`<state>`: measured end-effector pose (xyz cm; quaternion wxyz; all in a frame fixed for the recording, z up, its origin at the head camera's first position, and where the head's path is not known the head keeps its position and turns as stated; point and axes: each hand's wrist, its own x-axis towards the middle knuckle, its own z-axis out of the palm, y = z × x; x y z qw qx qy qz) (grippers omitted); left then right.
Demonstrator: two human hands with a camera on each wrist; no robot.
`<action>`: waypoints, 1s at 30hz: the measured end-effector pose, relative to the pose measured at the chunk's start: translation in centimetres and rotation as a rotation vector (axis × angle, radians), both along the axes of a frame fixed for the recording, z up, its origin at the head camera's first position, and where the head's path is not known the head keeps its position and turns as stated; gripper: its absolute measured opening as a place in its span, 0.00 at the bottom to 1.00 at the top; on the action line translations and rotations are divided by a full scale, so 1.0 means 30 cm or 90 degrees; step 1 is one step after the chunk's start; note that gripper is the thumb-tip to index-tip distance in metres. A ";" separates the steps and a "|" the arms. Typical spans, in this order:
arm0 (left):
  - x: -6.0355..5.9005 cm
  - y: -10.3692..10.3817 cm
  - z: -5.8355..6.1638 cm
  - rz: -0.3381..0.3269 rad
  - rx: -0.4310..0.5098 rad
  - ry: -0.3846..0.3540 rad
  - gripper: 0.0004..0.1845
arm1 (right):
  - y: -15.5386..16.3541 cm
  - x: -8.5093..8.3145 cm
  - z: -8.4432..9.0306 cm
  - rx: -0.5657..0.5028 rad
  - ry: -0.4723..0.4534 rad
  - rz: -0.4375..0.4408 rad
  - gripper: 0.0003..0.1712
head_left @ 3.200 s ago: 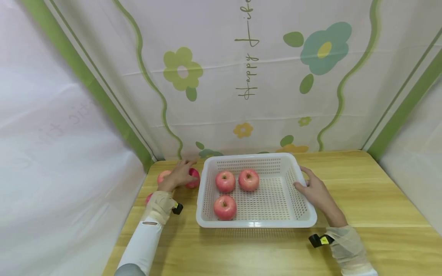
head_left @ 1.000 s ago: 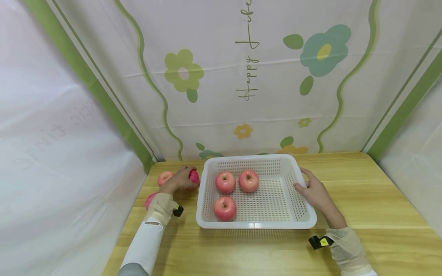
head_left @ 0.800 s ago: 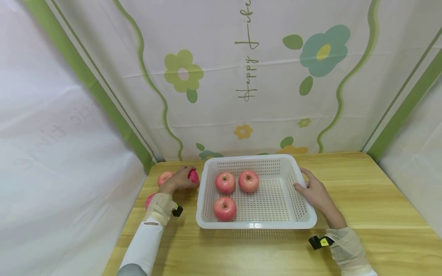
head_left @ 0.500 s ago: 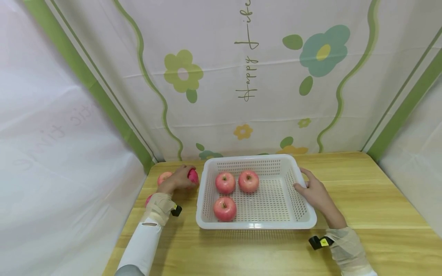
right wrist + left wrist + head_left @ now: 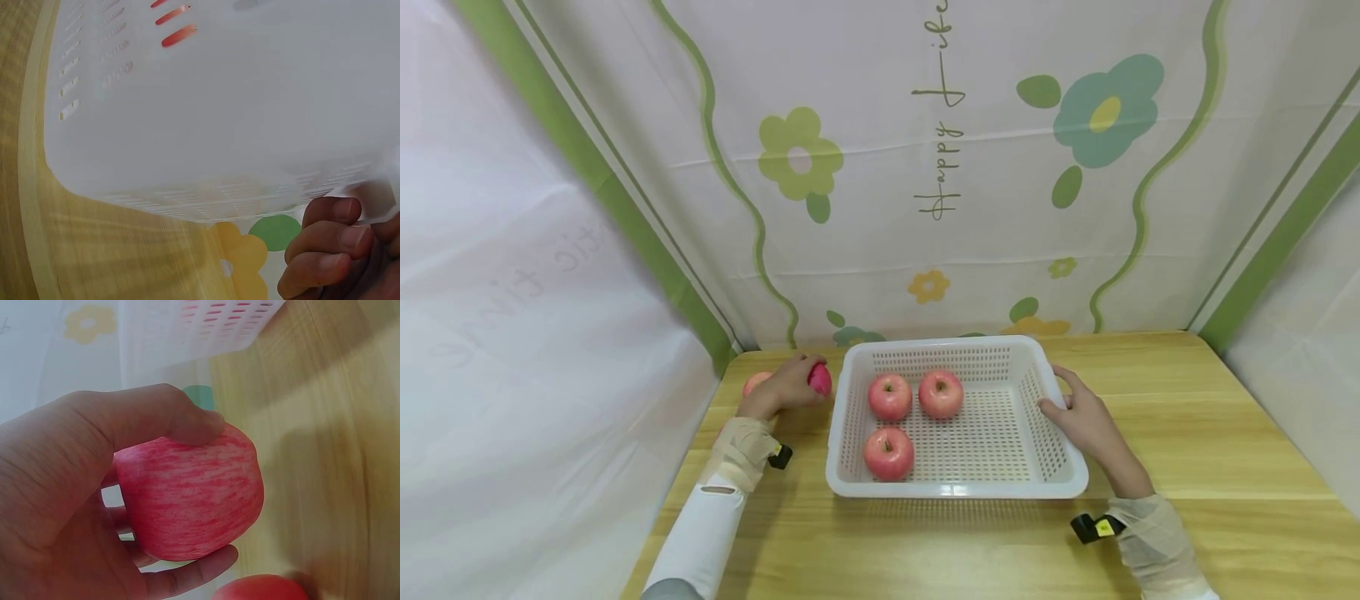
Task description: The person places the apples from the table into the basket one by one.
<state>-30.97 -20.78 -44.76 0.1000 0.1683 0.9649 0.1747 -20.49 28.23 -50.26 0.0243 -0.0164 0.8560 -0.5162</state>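
Note:
My left hand (image 5: 781,386) grips a red apple (image 5: 820,380) just left of the basket. In the left wrist view the thumb lies over the top of this streaked apple (image 5: 194,494) and the fingers curl beneath it. The white perforated basket (image 5: 958,490) stands mid-table with three apples in its left half: two (image 5: 890,397) (image 5: 941,394) at the back and one (image 5: 889,454) nearer the front. At its right rim, my right hand (image 5: 1082,417) holds on with the thumb inside; its curled fingers (image 5: 331,240) show under the rim in the right wrist view.
Another apple (image 5: 755,383) sits on the wooden table (image 5: 925,550) behind my left hand, partly covered by it. A sliver of red shows beside the left wrist. A white curtain with printed flowers (image 5: 800,158) rises behind the table, and white cloth hangs at both sides.
My left hand, spread over the apple about three seconds ago, now has its fingers round it. The left forearm has since shifted slightly left. The right hand and basket look unmoved.

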 end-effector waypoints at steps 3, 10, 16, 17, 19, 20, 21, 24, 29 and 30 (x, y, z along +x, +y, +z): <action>0.011 0.003 0.014 -0.001 0.000 0.002 0.42 | 0.001 -0.001 0.001 0.001 0.003 -0.001 0.45; 0.027 0.002 0.041 -0.007 0.009 0.003 0.42 | 0.003 0.003 0.005 0.007 0.008 0.005 0.46; 0.044 0.003 0.079 -0.006 0.011 0.008 0.42 | 0.003 0.003 0.004 0.007 0.009 0.010 0.46; 0.046 0.004 0.086 -0.005 0.007 0.009 0.43 | 0.003 0.003 0.004 0.006 0.008 0.008 0.46; 0.050 0.007 0.096 -0.003 0.001 0.007 0.44 | 0.003 0.003 0.004 0.005 0.008 0.007 0.46; 0.050 0.008 0.100 -0.003 -0.003 0.008 0.44 | 0.003 0.003 0.004 0.004 0.008 0.006 0.46; 0.052 0.010 0.102 -0.003 -0.005 0.008 0.45 | 0.003 0.003 0.004 0.004 0.009 0.006 0.46; 0.058 0.012 0.107 -0.006 -0.004 0.010 0.45 | 0.002 0.000 0.004 0.003 0.008 0.008 0.46; 0.067 0.017 0.118 -0.021 0.000 0.016 0.46 | 0.003 0.000 0.003 0.006 0.008 0.006 0.45; 0.068 0.018 0.120 -0.023 0.001 0.015 0.46 | 0.003 0.000 0.004 0.007 0.008 0.006 0.45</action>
